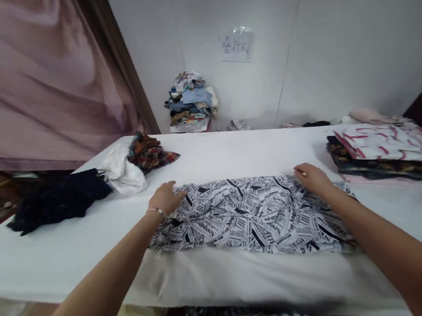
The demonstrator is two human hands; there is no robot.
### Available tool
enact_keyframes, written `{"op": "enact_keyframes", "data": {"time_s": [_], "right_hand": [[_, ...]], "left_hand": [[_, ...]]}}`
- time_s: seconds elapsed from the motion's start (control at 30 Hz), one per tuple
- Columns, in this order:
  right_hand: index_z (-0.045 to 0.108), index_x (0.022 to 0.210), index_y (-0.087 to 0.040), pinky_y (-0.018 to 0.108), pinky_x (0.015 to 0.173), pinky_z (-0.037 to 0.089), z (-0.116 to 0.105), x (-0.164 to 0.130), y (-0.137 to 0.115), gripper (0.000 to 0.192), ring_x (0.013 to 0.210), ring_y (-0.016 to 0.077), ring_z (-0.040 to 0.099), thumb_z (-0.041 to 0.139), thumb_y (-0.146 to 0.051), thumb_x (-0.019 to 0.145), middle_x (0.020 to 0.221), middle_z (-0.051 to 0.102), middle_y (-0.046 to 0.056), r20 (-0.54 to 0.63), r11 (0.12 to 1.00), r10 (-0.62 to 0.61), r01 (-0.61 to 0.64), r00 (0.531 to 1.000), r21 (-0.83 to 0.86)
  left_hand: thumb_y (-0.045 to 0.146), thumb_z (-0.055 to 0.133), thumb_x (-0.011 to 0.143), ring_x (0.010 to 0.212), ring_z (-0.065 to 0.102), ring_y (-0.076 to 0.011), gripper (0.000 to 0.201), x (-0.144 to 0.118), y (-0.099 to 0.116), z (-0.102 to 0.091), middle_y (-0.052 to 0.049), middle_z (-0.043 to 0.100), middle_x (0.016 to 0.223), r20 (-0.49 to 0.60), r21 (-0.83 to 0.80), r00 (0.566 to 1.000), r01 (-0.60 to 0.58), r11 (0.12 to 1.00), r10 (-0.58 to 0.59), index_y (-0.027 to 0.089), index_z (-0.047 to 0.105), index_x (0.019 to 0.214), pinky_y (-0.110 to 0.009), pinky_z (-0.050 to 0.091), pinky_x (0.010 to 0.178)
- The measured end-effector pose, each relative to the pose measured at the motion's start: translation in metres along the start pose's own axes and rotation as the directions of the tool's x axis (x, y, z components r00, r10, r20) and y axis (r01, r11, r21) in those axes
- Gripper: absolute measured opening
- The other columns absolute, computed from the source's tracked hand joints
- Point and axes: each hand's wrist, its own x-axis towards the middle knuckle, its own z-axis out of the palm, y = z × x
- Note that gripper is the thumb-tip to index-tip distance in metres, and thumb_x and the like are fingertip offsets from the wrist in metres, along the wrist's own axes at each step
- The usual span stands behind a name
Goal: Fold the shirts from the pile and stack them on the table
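Note:
A black-and-white newspaper-print shirt (pixel 241 218) lies in a wide folded strip along the near edge of the white table, with small wrinkles across it. My left hand (pixel 166 198), with a thin bracelet at the wrist, is at its far left corner, thumb on the cloth and fingers at the edge. At the far right corner, my right hand (pixel 311 177) has its fingers closed in a pinch on the cloth. Part of the shirt pokes out beyond my right forearm, which hides some of that end.
Dark navy cloth (pixel 62 199), white cloth (pixel 123 171) and a plaid garment (pixel 151 152) lie crumpled at left on the table (pixel 226 153). Folded clothes (pixel 390 149) are stacked at right. Beyond the far edge stands a clothes pile (pixel 191 104); a handwritten sheet (pixel 236 47) hangs above.

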Motion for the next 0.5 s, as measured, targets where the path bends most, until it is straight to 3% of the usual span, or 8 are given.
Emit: {"op": "enact_keyframes", "data": {"time_s": [0.1, 0.17, 0.27, 0.33, 0.4, 0.5], "right_hand": [[0.067, 0.105, -0.021, 0.039, 0.092, 0.042, 0.001, -0.006, -0.013, 0.029, 0.104, 0.0263, 0.058, 0.048, -0.033, 0.085, 0.110, 0.067, 0.011, 0.123, 0.995, -0.101, 0.101, 0.987, 0.014], [0.067, 0.104, -0.023, 0.042, 0.096, 0.040, -0.002, -0.011, -0.024, 0.026, 0.110, 0.0267, 0.056, 0.053, -0.029, 0.084, 0.115, 0.066, 0.009, 0.166, 0.996, -0.090, 0.094, 0.982, -0.014], [0.064, 0.114, -0.023, 0.048, 0.104, 0.032, -0.009, -0.025, -0.048, 0.031, 0.124, 0.0289, 0.046, 0.051, -0.029, 0.086, 0.129, 0.058, 0.011, 0.041, 0.995, -0.068, 0.071, 0.997, -0.072], [0.058, 0.123, -0.021, 0.047, 0.106, 0.030, -0.011, -0.039, -0.072, 0.038, 0.129, 0.0273, 0.041, 0.047, -0.033, 0.089, 0.136, 0.052, 0.011, 0.026, 0.988, -0.148, 0.148, 0.989, -0.041], [0.056, 0.126, -0.023, 0.047, 0.106, 0.030, -0.009, -0.056, -0.097, 0.040, 0.131, 0.0264, 0.039, 0.046, -0.036, 0.090, 0.139, 0.049, 0.009, 0.120, 0.973, -0.233, 0.231, 0.965, 0.027], [0.055, 0.128, -0.029, 0.045, 0.105, 0.032, -0.004, -0.080, -0.119, 0.041, 0.131, 0.0255, 0.041, 0.048, -0.039, 0.089, 0.141, 0.048, 0.004, 0.256, 0.961, -0.272, 0.245, 0.928, 0.131]], "left_hand": [[0.056, 0.049, 0.075, 0.122, 0.049, -0.0334, 0.070, -0.003, 0.004, 0.006, -0.019, 0.053, 0.132, 0.014, 0.154, 0.995, -0.099, 0.983, 0.098, 0.013, 0.048, 0.130, -0.043, 0.039, 0.097], [0.056, 0.046, 0.077, 0.120, 0.050, -0.0342, 0.063, 0.000, 0.004, 0.010, -0.018, 0.056, 0.130, 0.070, 0.215, 0.990, -0.134, 0.967, 0.121, 0.016, 0.051, 0.125, -0.046, 0.040, 0.096], [0.055, 0.039, 0.081, 0.122, 0.048, -0.0325, 0.058, 0.010, 0.002, 0.015, -0.015, 0.054, 0.133, 0.131, 0.272, 0.979, -0.186, 0.944, 0.155, 0.020, 0.049, 0.126, -0.049, 0.038, 0.096], [0.052, 0.039, 0.081, 0.131, 0.039, -0.0286, 0.056, 0.021, 0.000, 0.016, -0.011, 0.047, 0.142, 0.137, 0.311, 0.970, -0.237, 0.920, 0.203, 0.024, 0.044, 0.129, -0.049, 0.033, 0.102], [0.049, 0.042, 0.078, 0.133, 0.038, -0.0251, 0.055, 0.033, 0.000, 0.016, -0.006, 0.044, 0.145, 0.186, 0.316, 0.958, -0.266, 0.911, 0.216, 0.028, 0.042, 0.129, -0.046, 0.031, 0.103], [0.050, 0.048, 0.070, 0.121, 0.051, -0.0273, 0.054, 0.048, 0.001, 0.013, 0.000, 0.056, 0.135, 0.289, 0.231, 0.936, -0.271, 0.934, 0.199, 0.035, 0.047, 0.122, -0.043, 0.035, 0.097]]}}
